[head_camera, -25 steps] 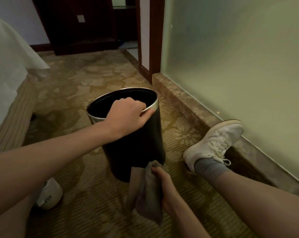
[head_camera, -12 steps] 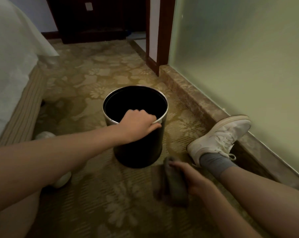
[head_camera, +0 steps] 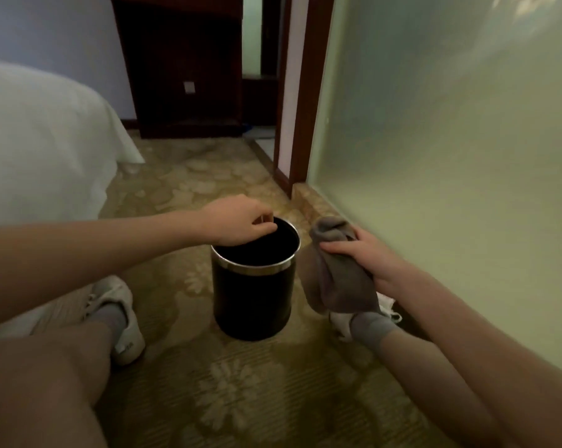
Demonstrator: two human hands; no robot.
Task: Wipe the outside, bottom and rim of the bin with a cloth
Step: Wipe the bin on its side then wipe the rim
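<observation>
Left forearm enters from the left edge, roughly level, wrist bent down. Left hand [head_camera: 240, 223] sits over the bin [head_camera: 252, 305] at the far-left part of its rim [head_camera: 250, 270]. Knuckles are up and the fingers curl down over the edge, gripping it. The fingertips are lost against the dark opening.

Right forearm enters from lower right, angled up toward the bin. Right hand [head_camera: 366, 257] is clenched round a bunched cloth [head_camera: 334, 282], thumb across the front. The cloth's upper fold stands out above the hand at about rim height; the rest hangs in a loose drape. The cloth is just beside the bin's right wall; I cannot tell whether it touches.

Bin: upright on the carpet [head_camera: 228, 392], between the person's two feet. Cylinder, matte black wall, bright metal band round the rim. The interior is black and any contents are not discernible.

Cloth: grey, soft, creased. Carpet: olive-gold, ribbed weave, pale flower pattern.

Surroundings: bed [head_camera: 30, 140] with a white cover at left. Frosted green glass panel [head_camera: 450, 156] along the right. Dark wooden cabinet [head_camera: 182, 59] at the back, with a dark door frame [head_camera: 305, 92] beside it.

Obscured: right shoe [head_camera: 339, 324] is mostly behind the cloth and arm; only white patches and a grey sock [head_camera: 370, 328] show. Left shoe [head_camera: 131, 337], white, is partly behind the knee [head_camera: 37, 383]. The bin's bottom faces the carpet, unseen. Light is dim and fine detail soft.
</observation>
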